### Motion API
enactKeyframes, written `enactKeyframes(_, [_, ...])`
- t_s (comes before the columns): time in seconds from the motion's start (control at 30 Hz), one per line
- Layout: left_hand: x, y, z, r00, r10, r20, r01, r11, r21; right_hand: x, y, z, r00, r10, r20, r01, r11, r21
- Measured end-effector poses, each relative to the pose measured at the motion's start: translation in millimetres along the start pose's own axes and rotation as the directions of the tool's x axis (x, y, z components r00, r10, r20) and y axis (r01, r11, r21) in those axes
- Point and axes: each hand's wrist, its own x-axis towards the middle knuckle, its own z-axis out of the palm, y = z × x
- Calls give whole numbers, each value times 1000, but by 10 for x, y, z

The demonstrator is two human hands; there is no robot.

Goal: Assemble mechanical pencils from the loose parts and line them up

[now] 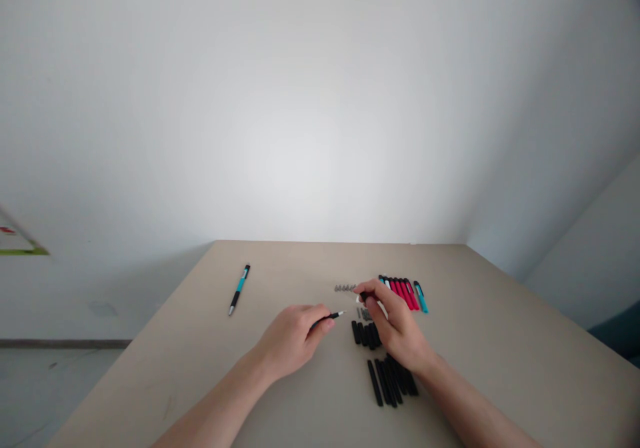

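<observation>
Nearest, a cluster of long black tubes (389,381) is laid on the table (500,341) under the right wrist. A thin black refill (330,316) is pinched in the left hand (293,338), its tip pointed at the right hand (397,328), by which a small black piece (363,296) is pinched. Short black sleeves (364,333) are ranged between the hands. Beyond, springs (345,288) and red and teal barrels (405,293) are lined up; a teal pen (240,289) is set well left.

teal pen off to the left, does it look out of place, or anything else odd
Yes. The teal pen lies alone on the table's left side, apart from the neat rows of red barrels and black parts near the left hand and right hand. Nothing looks spilled or broken.
</observation>
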Motion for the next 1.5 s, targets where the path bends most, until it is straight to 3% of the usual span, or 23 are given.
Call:
enactKeyframes(0.27, [-1, 8, -14, 1000, -7, -11, 7, 1000, -8, -16, 20, 30, 997, 42, -62, -35, 994, 102])
enactKeyframes(0.73, [-7, 4, -2, 1000, -20, 4, 20, 1000, -17, -14, -2, 31, 992, 105, -65, -100, 993, 68])
enactKeyframes(1.03, [-3, -9, 9, 1000, -22, 11, 22, 1000, -17, -22, -36, 44, 981, 157, 114, -171, 977, 128])
enactKeyframes(1.5, [0, -5, 15, 1000, -9, 23, 9, 1000, 22, -24, -19, 54, 976, 190, 105, -205, 965, 161])
